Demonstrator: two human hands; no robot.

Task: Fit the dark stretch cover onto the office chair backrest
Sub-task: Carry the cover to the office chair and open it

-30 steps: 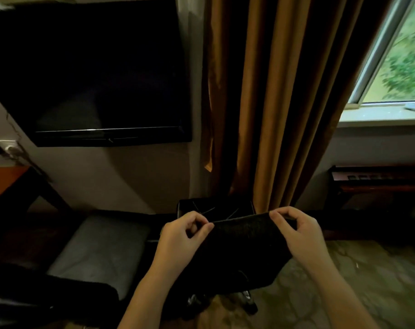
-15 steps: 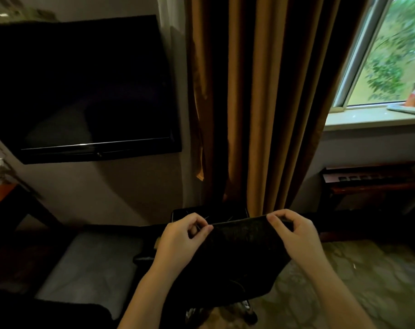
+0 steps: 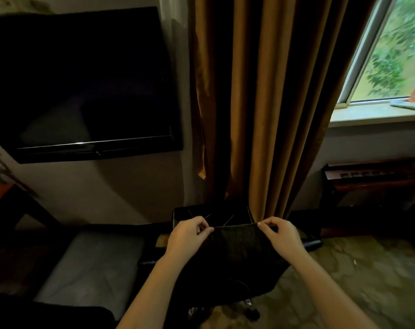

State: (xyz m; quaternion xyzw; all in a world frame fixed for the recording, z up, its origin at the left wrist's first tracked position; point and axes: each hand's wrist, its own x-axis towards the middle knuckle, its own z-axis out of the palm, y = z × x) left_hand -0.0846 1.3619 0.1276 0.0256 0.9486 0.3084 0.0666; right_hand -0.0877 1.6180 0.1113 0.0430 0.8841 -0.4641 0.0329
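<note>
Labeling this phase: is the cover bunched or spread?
Spread: left hand and right hand pinch the cover at opposite ends of its top edge; fabric hangs flat below.

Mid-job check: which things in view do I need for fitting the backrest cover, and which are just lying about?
For the job:
- dark stretch cover, top edge pinched by left hand and right hand
- office chair, just beyond the cover

Just lying about:
- wall television
- brown curtain
- grey cushion
- window-sill clutter
</note>
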